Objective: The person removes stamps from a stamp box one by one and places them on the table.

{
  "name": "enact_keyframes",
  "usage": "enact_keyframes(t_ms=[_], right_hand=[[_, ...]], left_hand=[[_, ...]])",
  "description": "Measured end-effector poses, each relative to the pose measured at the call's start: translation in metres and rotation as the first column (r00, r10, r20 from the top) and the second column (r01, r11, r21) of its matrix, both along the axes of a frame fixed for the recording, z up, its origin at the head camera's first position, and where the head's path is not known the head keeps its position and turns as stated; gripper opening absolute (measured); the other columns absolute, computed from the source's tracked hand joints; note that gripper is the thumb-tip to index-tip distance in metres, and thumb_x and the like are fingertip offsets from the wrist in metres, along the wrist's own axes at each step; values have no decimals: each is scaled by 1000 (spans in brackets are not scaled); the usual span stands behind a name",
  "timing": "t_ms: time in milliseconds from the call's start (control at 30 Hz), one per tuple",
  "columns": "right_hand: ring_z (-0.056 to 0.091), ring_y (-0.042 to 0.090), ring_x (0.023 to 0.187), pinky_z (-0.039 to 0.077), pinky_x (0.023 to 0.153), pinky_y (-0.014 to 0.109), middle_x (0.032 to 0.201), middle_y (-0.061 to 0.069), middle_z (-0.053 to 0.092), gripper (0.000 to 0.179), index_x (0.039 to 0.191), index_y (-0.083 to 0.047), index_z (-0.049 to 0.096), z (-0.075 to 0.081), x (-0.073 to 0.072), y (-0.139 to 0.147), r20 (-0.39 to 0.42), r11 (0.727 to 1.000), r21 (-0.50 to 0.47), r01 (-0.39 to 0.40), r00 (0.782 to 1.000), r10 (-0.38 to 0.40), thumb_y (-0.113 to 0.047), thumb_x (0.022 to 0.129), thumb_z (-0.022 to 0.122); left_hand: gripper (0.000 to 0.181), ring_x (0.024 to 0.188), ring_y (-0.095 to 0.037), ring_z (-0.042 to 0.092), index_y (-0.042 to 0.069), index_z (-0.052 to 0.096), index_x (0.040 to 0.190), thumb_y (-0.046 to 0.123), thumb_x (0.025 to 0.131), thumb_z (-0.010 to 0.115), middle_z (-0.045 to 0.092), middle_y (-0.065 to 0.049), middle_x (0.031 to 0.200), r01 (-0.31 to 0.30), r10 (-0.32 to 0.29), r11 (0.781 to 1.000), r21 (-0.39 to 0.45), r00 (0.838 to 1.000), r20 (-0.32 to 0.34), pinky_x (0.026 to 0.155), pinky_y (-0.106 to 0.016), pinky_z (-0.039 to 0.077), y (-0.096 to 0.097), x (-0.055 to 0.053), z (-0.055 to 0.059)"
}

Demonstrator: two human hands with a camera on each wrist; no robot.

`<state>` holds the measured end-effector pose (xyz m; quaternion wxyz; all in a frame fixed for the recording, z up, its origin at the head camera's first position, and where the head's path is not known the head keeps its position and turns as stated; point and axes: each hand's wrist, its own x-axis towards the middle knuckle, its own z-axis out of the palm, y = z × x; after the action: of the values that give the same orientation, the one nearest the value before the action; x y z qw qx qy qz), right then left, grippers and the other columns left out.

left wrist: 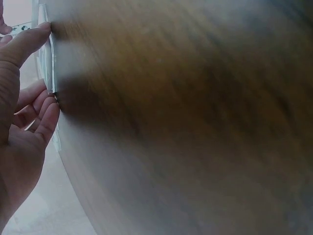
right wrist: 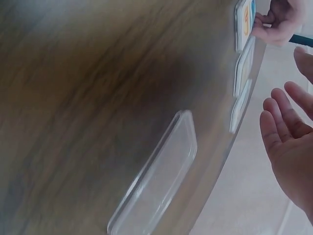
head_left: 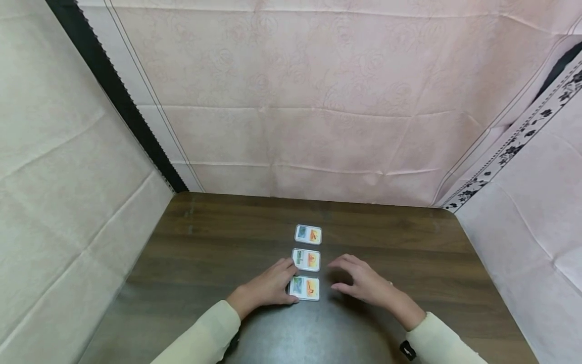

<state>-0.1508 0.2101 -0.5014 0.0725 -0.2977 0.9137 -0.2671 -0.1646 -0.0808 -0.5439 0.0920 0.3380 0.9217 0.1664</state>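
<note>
Three small white picture cards with rounded corners lie in a column on the table: a far card (head_left: pixel 308 234), a middle card (head_left: pixel 306 260) and a near card (head_left: pixel 304 288). My left hand (head_left: pixel 272 285) holds the near card at its left end, thumb at the near edge and fingertips at the far edge. The left wrist view shows this card (left wrist: pixel 49 58) edge-on between thumb and fingers. To the right of the cards, my right hand (head_left: pixel 364 283) hovers with relaxed, slightly bent fingers, apart from them. In the right wrist view, that hand (right wrist: pixel 293 132) holds nothing.
A clear plastic case or lid (right wrist: pixel 159 181) rests on the wooden table (head_left: pixel 218 253), seen in the right wrist view. Pale cloth (head_left: pixel 318 101) hangs behind the table and along both sides.
</note>
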Motion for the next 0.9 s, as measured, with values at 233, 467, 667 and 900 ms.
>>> enact_keyframes(t_ms=[233,467,667,900], right_hand=[[63,21,113,55,95,43,126,4,64,42,131,-9,65,-5,1,-11,16,999,-25,-33,999,34,-26,94,77],[61,17,109,55,92,38,125,2,63,39,129,-11,66,-14,2,-21,50,999,-18,-38,998,39,-25,94,78],[61,17,101,55,85,31,118,-3,62,36,125,-14,68,-19,2,-29,41,999,-26,-41,998,42,-26,93,79],[60,17,96,52,79,26,114,-1,63,36,120,-11,70,-26,1,-39,-26,999,-11,-52,998,51,-26,90,82]], left_hand=[[61,108,-13,50,10,64,126,46,82,86,56,0,125,-9,9,1000,17,1000,26,94,-28,49,1,0,1],[60,109,-13,50,11,64,125,46,82,86,56,1,124,-7,7,1000,10,1000,27,94,-29,49,-1,-1,-1],[60,108,-12,50,12,64,125,46,82,86,55,2,124,-6,6,1000,12,1000,30,94,-28,49,-1,-1,0],[60,108,-12,50,12,63,127,46,82,86,56,2,124,4,-4,1000,21,1000,20,93,-28,49,-1,-1,-1]])
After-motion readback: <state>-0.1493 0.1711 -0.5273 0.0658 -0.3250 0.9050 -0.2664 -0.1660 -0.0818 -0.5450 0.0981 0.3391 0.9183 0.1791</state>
